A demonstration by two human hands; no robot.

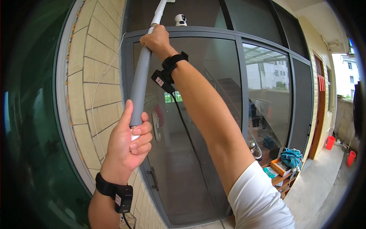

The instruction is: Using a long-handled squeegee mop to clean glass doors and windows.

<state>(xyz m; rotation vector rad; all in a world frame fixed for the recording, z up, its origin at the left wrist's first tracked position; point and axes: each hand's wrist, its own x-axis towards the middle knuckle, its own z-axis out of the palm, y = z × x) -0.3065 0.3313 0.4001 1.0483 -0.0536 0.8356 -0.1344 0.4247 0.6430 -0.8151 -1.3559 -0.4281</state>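
- The pole (141,80) is slanted upward between the hands; its lower end is wrapped by the left hand (127,142), its upper part is clasped by the right hand (156,39);
- spaced grips are probably used so its length is steadied;
- right of the right hand, a camera (180,20) is perched, perhaps for a high view.

Your one view looks out from your head through a wide fisheye lens, facing the glass door (175,152), with your right forearm (200,99) close before it and the concrete ground (320,175) reaching farther off at right
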